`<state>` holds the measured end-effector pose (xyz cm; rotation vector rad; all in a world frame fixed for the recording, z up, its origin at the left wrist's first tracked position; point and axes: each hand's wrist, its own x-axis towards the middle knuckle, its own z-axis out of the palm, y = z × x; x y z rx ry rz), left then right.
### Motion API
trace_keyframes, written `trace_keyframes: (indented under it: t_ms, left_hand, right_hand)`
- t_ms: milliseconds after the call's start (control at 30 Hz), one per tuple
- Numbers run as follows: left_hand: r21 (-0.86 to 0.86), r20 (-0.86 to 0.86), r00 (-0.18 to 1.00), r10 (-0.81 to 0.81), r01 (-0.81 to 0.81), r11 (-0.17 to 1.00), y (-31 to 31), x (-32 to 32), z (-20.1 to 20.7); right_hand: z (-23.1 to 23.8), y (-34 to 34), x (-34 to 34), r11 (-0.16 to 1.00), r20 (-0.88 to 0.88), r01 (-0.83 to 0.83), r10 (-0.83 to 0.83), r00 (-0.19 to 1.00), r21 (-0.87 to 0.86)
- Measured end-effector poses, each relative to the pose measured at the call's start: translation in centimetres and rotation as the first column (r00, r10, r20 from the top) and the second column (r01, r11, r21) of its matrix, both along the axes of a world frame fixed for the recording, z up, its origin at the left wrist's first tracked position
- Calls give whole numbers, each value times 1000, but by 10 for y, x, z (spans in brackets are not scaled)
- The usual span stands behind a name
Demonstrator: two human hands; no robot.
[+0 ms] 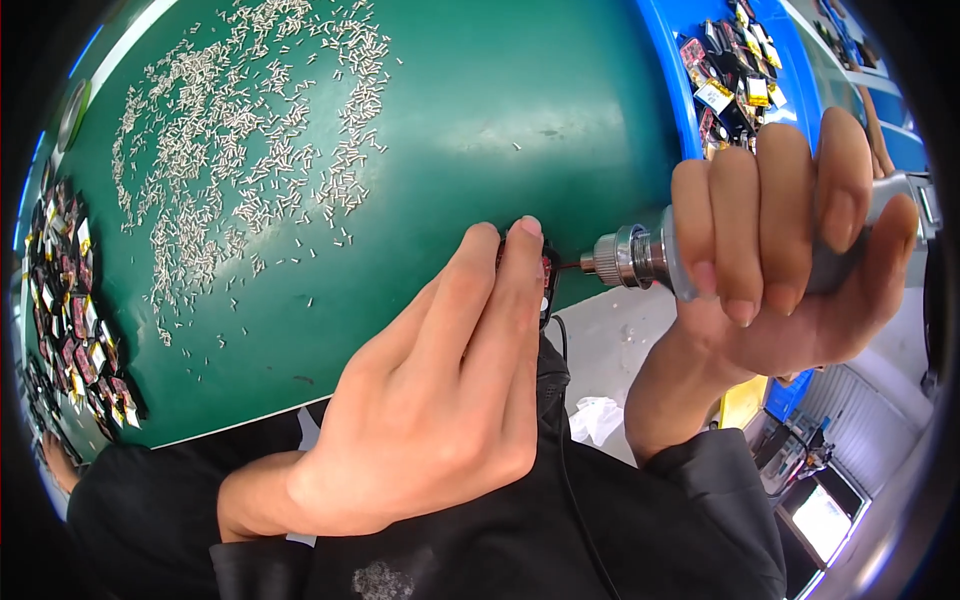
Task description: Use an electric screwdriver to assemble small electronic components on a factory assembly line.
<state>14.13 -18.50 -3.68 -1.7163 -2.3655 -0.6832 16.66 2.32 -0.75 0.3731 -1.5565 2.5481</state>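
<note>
A green desk [520, 60], its surface marked by a soft glossy reflection, extends across the upper view above a pale floor [612, 338], with crumpled white material [597, 418] lying lower down. At lower right, distorted toward the rim, appear a grey ribbed surface [862, 405], a bright panel [822, 520] in a dark frame, and yellow [742, 402] and blue objects.

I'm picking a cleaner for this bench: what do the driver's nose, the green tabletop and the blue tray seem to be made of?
Driver's nose: likely metal, polished, by its silvery glints and fine ridges. Tabletop: smooth, satin, perhaps rubber or vinyl, given its soft glare. Tray: probably plastic, smooth, by its even, solid blue.
</note>
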Motion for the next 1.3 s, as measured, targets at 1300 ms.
trace_keyframes:
  t_ms: [1300]
  left_hand:
    - [139, -48, 717, 695, -684, 716, -145, -76, 15]
  right_hand:
    - [-41, -82, 1, 825, 81, 98, -63, 995, -557]
